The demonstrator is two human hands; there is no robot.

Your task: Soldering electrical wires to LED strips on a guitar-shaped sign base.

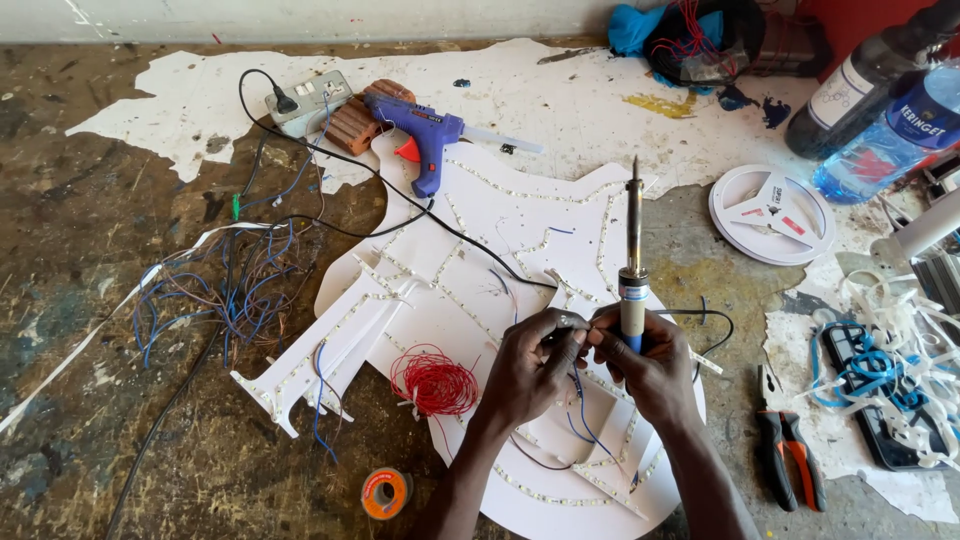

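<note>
A white guitar-shaped board (470, 260) lined with thin LED strips lies on the worn workbench. Both my hands meet above its lower right part. My right hand (650, 370) grips a soldering iron (633, 270) upright, its tip pointing away from me. My left hand (535, 365) pinches the end of an LED strip (572, 321) together with a thin blue wire (580, 410) that hangs below my fingers. A coil of red wire (434, 382) rests on the board just left of my left hand.
A blue glue gun (425, 135) and a power strip (308, 100) sit at the back. Tangled blue and brown wires (235, 290) lie left. A solder spool (386, 492), red-handled pliers (788, 450), an empty white reel (770, 213) and plastic bottles (880, 110) are right and front.
</note>
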